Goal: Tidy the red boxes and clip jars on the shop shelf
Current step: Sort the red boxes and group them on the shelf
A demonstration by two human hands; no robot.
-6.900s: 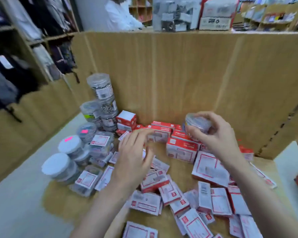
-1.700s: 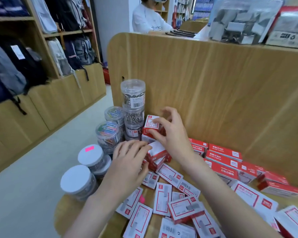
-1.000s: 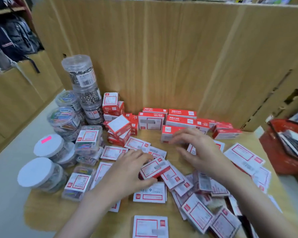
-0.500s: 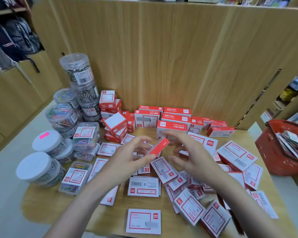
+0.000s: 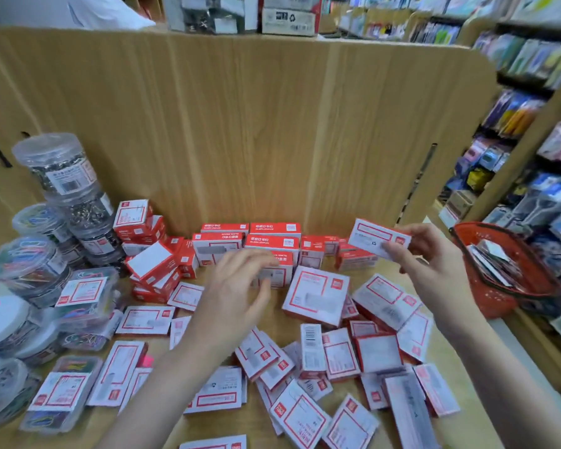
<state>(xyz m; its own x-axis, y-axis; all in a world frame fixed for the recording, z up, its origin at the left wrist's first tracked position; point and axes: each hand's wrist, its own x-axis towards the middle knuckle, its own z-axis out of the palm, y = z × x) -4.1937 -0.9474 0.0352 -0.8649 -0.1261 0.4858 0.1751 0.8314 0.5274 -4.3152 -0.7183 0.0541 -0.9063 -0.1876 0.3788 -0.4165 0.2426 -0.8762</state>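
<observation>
The red-and-white box (image 5: 380, 237) is raised above the wooden shelf (image 5: 182, 426), pinched between thumb and fingers of the right hand (image 5: 434, 257). The left hand (image 5: 237, 293) hovers over the scattered boxes (image 5: 318, 294), fingers spread, holding nothing. Clip jars (image 5: 59, 170) stand stacked at far left.

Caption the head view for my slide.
Right hand lifts a red box above scattered boxes; left hand hovers open.
</observation>
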